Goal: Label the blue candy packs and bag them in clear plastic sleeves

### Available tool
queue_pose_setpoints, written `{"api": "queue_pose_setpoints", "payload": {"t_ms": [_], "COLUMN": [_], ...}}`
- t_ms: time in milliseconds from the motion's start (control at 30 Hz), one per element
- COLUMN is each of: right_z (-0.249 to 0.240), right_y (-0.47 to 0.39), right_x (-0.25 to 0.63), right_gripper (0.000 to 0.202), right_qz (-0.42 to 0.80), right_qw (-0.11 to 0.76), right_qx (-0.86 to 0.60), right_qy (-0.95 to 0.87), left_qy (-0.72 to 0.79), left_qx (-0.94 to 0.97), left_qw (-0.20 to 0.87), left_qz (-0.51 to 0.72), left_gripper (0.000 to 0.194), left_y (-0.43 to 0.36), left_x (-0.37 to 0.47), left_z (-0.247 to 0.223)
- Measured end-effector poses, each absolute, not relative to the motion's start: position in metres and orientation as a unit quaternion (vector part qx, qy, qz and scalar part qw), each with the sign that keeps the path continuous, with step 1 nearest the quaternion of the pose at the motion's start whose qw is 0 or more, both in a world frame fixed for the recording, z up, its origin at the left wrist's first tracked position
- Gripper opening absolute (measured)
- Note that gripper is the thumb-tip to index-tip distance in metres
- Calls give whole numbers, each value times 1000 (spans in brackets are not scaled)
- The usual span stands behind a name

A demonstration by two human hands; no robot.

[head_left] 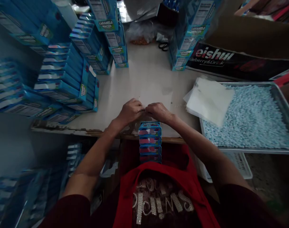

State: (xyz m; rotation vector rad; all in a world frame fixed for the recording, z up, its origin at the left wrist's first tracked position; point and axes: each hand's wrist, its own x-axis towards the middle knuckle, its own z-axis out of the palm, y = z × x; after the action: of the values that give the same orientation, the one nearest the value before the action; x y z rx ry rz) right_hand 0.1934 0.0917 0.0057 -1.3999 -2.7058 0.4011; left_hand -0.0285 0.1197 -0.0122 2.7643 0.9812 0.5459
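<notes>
My left hand [132,110] and my right hand [159,111] meet above the worktable, fingertips almost touching. Both have their fingers closed in a pinch. Whatever lies between the fingertips is too small or dark to make out. Just below the hands, a row of small blue packs [150,141] runs from the table edge back toward my body. Their ends show pink and white print. The row is nearest to both hands, and neither hand clearly touches it.
Blue boxes marked "Caramelo Macizo" [63,76] are stacked at left, with another stack [185,41] at back right. A metal tray [251,150] holds pale blue candies under white paper sheets [209,99]. Behind it stands a cardboard box [232,63]. Black-handled scissors [163,46] lie at the back.
</notes>
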Motion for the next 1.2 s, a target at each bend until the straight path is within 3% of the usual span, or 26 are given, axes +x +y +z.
{"api": "queue_pose_setpoints", "payload": {"t_ms": [133,300,533,633,867,967,1200], "right_z": [-9,-23,-3,7,40,62,96], "right_y": [93,82,45,35,35,27,-25], "right_x": [204,227,242,236,229,227,206], "right_gripper": [13,22,23,26,20,21,20], "right_qz": [193,219,107,127,241,223,130], "right_qw": [77,162,1,-15,33,51,210], "right_qx": [-471,-477,-527,-548,-599,-619,-630], "right_qy": [-857,-835,-843,-826,-763,-752,-736], "left_qy": [303,342,354,379,427,447,508], "left_qx": [944,922,907,901,883,866,788], "left_qw": [54,6,-92,-73,10,48,85], "left_qz": [116,181,206,199,194,220,337], "left_gripper": [16,18,30,31,28,20,11], "left_y": [128,115,82,64,36,25,-4], "left_x": [-24,-26,-32,-36,-41,-40,-35], "left_z": [-21,-23,-36,-35,8,33,57]}}
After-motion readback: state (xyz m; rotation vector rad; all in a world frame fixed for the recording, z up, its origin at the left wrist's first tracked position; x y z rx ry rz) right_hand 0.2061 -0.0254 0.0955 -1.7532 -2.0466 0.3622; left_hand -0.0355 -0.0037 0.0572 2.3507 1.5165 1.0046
